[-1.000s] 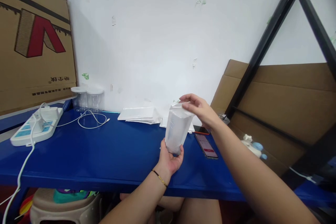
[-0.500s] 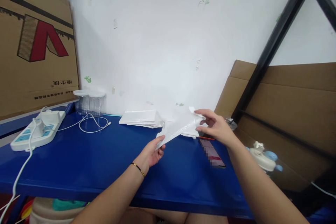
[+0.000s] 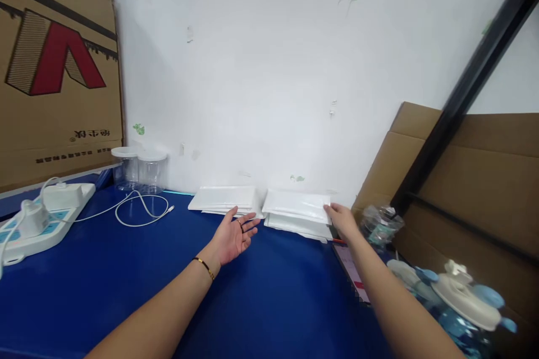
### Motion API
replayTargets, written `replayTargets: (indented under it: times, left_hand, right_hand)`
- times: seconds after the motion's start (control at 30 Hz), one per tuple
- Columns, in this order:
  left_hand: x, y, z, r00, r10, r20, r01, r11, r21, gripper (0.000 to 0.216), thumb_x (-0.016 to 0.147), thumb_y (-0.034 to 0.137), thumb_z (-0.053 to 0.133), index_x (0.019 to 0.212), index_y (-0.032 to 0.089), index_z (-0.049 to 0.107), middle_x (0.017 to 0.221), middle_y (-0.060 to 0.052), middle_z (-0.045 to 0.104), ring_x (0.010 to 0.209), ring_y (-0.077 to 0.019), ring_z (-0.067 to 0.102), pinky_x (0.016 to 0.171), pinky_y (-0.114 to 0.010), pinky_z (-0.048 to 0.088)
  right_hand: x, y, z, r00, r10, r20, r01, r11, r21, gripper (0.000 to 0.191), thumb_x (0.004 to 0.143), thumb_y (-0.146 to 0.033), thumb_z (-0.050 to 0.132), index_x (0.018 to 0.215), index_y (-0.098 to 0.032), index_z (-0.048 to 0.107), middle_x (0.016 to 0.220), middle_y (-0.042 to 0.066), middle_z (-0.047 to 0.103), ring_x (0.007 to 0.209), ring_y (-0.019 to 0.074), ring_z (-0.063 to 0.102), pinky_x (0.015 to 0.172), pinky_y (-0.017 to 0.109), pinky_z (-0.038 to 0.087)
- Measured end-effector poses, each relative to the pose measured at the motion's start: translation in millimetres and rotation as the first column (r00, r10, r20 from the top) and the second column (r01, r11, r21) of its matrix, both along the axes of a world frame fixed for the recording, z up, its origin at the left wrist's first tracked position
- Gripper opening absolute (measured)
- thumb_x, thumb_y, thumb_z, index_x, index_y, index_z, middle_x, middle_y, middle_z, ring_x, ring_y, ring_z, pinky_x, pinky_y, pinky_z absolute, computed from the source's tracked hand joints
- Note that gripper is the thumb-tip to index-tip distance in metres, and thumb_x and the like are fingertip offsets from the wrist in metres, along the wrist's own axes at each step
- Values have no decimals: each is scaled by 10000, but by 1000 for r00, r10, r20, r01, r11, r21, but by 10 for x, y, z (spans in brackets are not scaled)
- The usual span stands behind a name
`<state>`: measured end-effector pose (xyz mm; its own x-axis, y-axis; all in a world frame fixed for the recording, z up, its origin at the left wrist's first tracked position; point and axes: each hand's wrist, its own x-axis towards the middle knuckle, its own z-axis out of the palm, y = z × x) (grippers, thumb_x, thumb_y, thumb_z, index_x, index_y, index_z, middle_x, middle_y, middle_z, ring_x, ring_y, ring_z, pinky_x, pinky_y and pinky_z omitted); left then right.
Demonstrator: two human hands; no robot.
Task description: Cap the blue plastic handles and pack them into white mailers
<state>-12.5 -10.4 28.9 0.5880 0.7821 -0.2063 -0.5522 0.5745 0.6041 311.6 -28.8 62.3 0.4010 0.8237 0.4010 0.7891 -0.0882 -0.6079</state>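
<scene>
Farthest left of the bag pile (image 3: 296,208), a cardboard box (image 3: 54,67) leans upright at the end of the blue worktop (image 3: 126,275). Below it lies a power strip (image 3: 40,223) with a charger plugged in. A white cable (image 3: 141,213) loops loosely from the strip toward the pile. Two lidded clear jars (image 3: 140,170) stand against the wall behind the cable, probably pushed back there to be out of the way.

Just left of the pile is a second stack of flat white bags (image 3: 223,199). It lies parallel to the pile with its back edge at the wall, so the two make a tidy row.

The left hand (image 3: 233,236) hovers low in front of the gap between the two stacks. Its palm is up and its fingers (image 3: 249,223) are spread and released, holding nothing.

The bag pile lies flat on the worktop at the foot of the wall. The right hand (image 3: 344,221) is at its right end, with fingers (image 3: 329,211) on the top bag's edge, apparently to keep it square on the pile. Whether they pinch the bag or only rest on it I cannot tell.

Right of the pile, a phone (image 3: 352,272) lies face up, partly under the right forearm. Beyond it are a crumpled clear container (image 3: 379,224) and a bottle with a white and blue cap (image 3: 463,297). Flat cardboard (image 3: 484,179) is propped behind a black frame strut (image 3: 463,95).
</scene>
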Motion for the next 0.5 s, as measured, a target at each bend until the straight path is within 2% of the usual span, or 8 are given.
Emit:
replayTargets:
  times: [0.1,0.17,0.2,0.27,0.3,0.37,0.5]
  left_hand:
    - [20,66,-103,989,92,-115,-104,990,-98,349,810,449,491,973,151,577,892,-60,634,578,-104,583,416,-170,399]
    - [30,102,-126,981,134,-138,-154,977,-145,312,810,421,491,933,148,576,833,-45,626,543,-97,563,411,-176,386]
    - [32,117,-126,978,159,-135,-180,970,-161,295,812,409,488,919,148,575,813,-38,622,533,-94,558,412,-179,382]
    - [31,144,-120,967,220,-131,-241,955,-174,261,813,384,485,896,153,572,776,-27,615,516,-92,552,413,-182,375]
    - [27,155,-119,961,246,-131,-266,948,-173,248,811,375,488,888,154,571,763,-24,613,511,-93,551,413,-184,372]
    - [16,172,-132,955,268,-127,-287,943,-170,235,802,366,502,881,154,568,749,-25,611,516,-99,559,419,-187,377]
    - [-21,192,-192,954,285,-89,-298,935,-192,241,794,366,523,881,143,551,781,-49,617,596,-131,607,468,-204,431]
  right_hand:
    - [112,189,-200,998,-59,34,61,995,-74,204,713,-324,542,636,-153,621,571,71,587,662,240,579,622,321,417]
    - [79,271,-233,990,-110,88,114,993,-42,156,683,-262,570,732,-136,649,771,144,631,842,289,575,747,373,402]
    - [13,314,-225,985,-125,122,126,992,1,197,686,-252,568,818,-134,654,898,170,624,940,308,546,810,401,377]
    - [-226,425,-184,987,-69,142,59,995,76,271,718,-274,548,946,-159,638,1067,169,580,1056,308,485,891,426,327]
    - [-396,497,-164,994,23,106,-31,997,77,260,731,-297,538,936,-175,641,1066,145,585,1048,289,490,899,412,328]
    - [-802,676,-146,950,263,-169,-267,964,-1,230,730,-360,542,808,-169,646,952,111,622,948,256,536,861,369,364]
    - [-1593,1071,-201,889,309,-339,-339,940,-32,331,695,-474,533,639,-152,587,690,75,618,696,218,566,645,324,421]
